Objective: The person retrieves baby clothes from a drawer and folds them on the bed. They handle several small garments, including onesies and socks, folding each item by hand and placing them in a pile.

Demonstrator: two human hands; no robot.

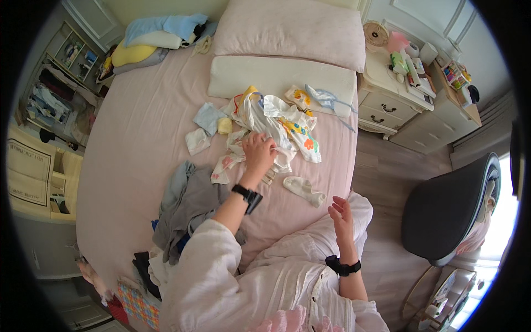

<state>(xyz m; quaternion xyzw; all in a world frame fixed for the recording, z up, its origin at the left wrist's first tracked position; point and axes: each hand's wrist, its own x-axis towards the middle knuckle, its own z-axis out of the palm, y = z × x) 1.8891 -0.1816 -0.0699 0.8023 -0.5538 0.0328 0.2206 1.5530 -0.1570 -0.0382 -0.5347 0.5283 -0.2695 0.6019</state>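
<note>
My left hand (259, 154) is curled over a loose heap of white printed cloths (290, 124) on the bed, its fingers closed on a white cloth (286, 155). The fingertips are partly hidden. To the right, my right hand (342, 213) is raised with nothing in it, its fingers apart. A single white sock (305, 190) lies between the hands. Left of the heap are a folded light-blue cloth (208, 119), a small yellow cloth (225, 125) and a folded white cloth (197, 141). A cloth with pink flowers (224, 168) lies partly under my left wrist.
Grey clothes (191, 207) are piled beside my left forearm. A white pillow (282, 76) and a larger pink pillow (290, 33) lie at the bed's head. Sheer blue straps (327, 99) rest by the pillow. Right of the bed stand a nightstand (386, 103) and a dark chair (448, 211).
</note>
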